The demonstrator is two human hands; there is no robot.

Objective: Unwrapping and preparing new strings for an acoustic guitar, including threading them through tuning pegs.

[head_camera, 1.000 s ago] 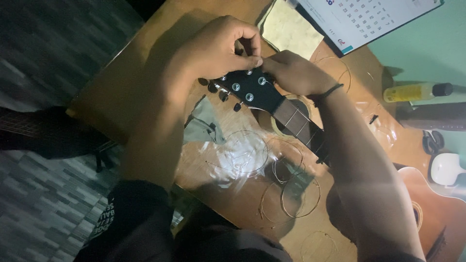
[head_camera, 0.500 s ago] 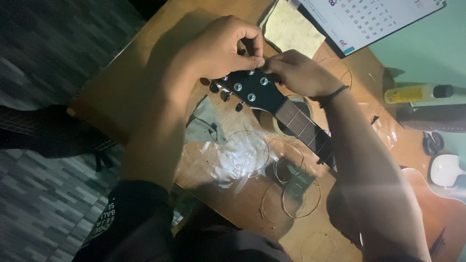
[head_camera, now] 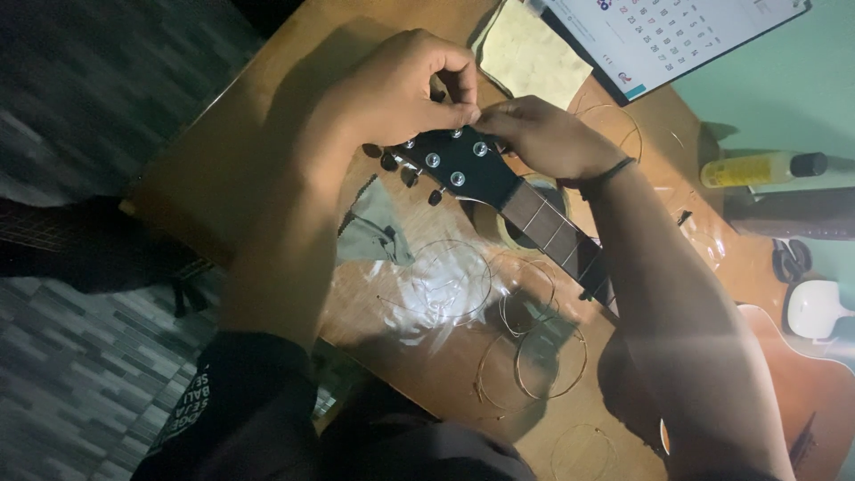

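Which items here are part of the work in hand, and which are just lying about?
In hand:
left hand and right hand, both at the black guitar headstock
coiled guitar strings

Lying about:
yellow bottle
calendar
yellow cloth
grey cloth

The left arm point(head_camera: 267, 267) wears a black sleeve with pale print at seven o'clock; the right wrist point(head_camera: 614, 171) carries a thin dark band.
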